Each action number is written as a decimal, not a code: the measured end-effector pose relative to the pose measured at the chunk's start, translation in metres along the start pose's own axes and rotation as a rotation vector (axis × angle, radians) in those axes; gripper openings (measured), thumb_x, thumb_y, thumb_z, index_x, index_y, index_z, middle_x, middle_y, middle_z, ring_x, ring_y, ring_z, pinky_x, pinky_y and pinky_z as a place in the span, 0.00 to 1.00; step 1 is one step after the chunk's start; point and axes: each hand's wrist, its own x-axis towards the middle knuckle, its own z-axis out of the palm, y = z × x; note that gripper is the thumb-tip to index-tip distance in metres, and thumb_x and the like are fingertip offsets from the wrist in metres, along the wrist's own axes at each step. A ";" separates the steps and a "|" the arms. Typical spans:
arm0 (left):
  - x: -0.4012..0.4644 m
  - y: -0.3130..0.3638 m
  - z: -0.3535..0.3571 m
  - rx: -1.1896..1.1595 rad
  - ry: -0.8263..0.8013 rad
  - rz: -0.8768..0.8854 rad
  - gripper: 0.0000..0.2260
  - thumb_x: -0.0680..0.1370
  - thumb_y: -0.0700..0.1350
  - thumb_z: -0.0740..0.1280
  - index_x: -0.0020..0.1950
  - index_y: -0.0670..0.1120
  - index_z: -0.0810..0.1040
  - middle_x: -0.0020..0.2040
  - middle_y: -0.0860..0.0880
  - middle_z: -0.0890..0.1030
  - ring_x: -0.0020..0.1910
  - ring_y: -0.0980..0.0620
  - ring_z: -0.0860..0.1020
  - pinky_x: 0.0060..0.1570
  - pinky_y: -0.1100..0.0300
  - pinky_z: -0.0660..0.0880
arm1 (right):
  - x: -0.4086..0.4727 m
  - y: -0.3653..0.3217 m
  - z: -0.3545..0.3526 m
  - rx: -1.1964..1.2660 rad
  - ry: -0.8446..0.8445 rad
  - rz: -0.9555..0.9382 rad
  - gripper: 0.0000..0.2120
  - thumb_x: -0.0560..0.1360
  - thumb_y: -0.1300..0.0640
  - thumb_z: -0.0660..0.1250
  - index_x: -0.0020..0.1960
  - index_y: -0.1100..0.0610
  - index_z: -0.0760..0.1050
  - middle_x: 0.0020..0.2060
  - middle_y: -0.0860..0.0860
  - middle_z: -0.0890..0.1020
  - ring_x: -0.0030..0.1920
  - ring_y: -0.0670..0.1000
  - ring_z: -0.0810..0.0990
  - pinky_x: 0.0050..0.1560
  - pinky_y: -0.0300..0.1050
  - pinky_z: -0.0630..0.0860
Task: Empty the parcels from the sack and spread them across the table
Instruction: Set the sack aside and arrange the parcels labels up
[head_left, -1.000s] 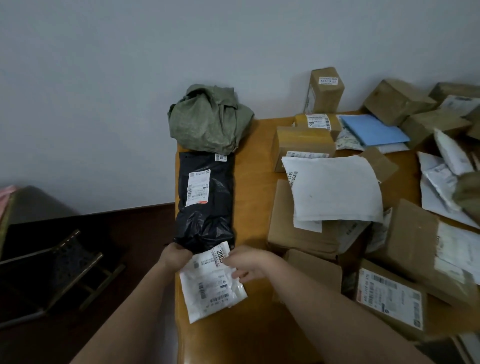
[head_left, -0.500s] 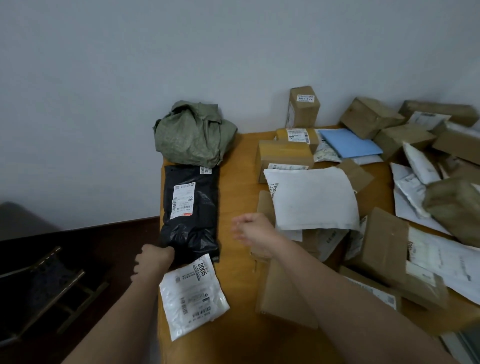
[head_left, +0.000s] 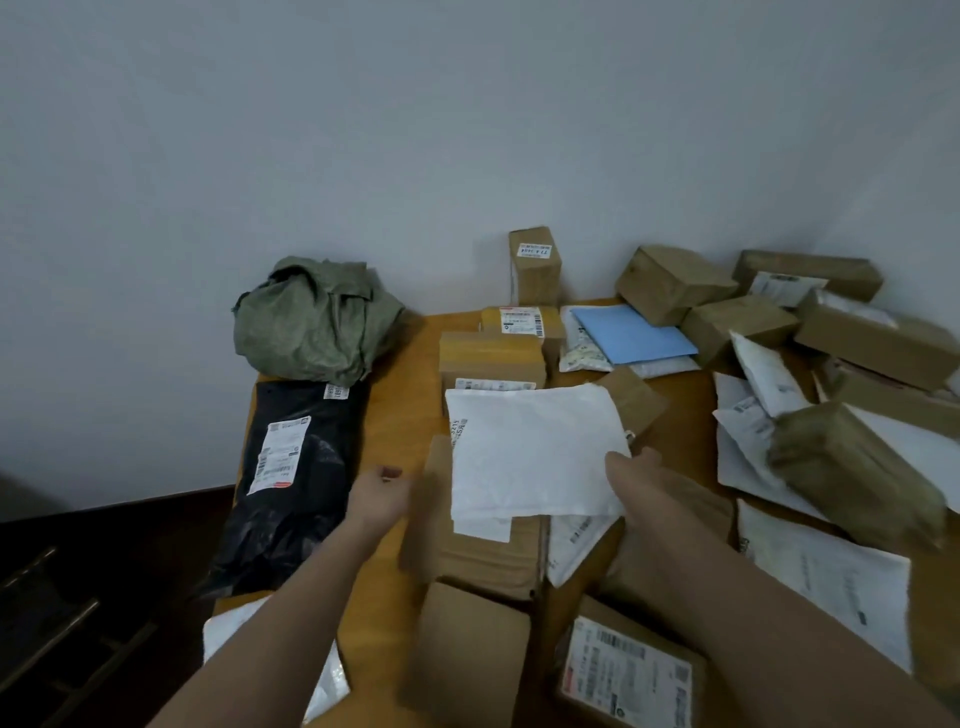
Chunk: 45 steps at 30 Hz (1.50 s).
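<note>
While both arms reach over the table (head_left: 400, 374), the right hand (head_left: 636, 483) pinches the near right corner of a white mailer (head_left: 530, 452), thumb on top, fingers hidden under it; that mailer lies across a flat brown box (head_left: 467, 551) in the middle of the pile. The left hand (head_left: 376, 496) sits just beside that box's left edge, fingers loosely bent and holding nothing, though blur keeps me from saying whether it touches the cardboard. Against the wall at the far left corner, the green sack (head_left: 314, 325) sits crumpled, its lower edge overlapping a long black parcel (head_left: 296, 478) that runs down the table's left side. Under the left forearm a small white bag (head_left: 327, 680) pokes out at the near edge. Farther back, an upright box (head_left: 535, 265) stands against the wall, with a blue envelope (head_left: 631, 335) to its right. Brown boxes and white mailers crowd the right half, some leaning on one another, and a labelled box (head_left: 628, 670) lies nearest, below the right forearm.
</note>
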 end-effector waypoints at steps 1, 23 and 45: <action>-0.001 0.007 0.013 -0.010 -0.015 -0.005 0.15 0.79 0.47 0.63 0.64 0.41 0.73 0.54 0.44 0.77 0.50 0.47 0.74 0.47 0.55 0.70 | 0.009 0.005 -0.003 -0.041 -0.003 -0.020 0.32 0.77 0.51 0.63 0.76 0.56 0.54 0.72 0.57 0.62 0.68 0.61 0.66 0.64 0.54 0.69; -0.005 0.062 0.041 -0.239 0.283 0.068 0.09 0.80 0.45 0.61 0.52 0.41 0.77 0.44 0.45 0.78 0.46 0.44 0.77 0.47 0.51 0.73 | 0.016 -0.038 -0.051 0.978 -0.253 -0.123 0.14 0.80 0.46 0.60 0.59 0.53 0.76 0.52 0.52 0.82 0.51 0.53 0.81 0.46 0.45 0.78; -0.015 -0.012 -0.008 -0.172 0.367 -0.303 0.12 0.79 0.43 0.60 0.39 0.39 0.72 0.39 0.40 0.72 0.36 0.46 0.72 0.39 0.55 0.69 | -0.038 -0.013 0.056 -0.086 -0.747 -0.171 0.22 0.80 0.57 0.60 0.73 0.57 0.63 0.71 0.54 0.68 0.69 0.56 0.68 0.69 0.53 0.66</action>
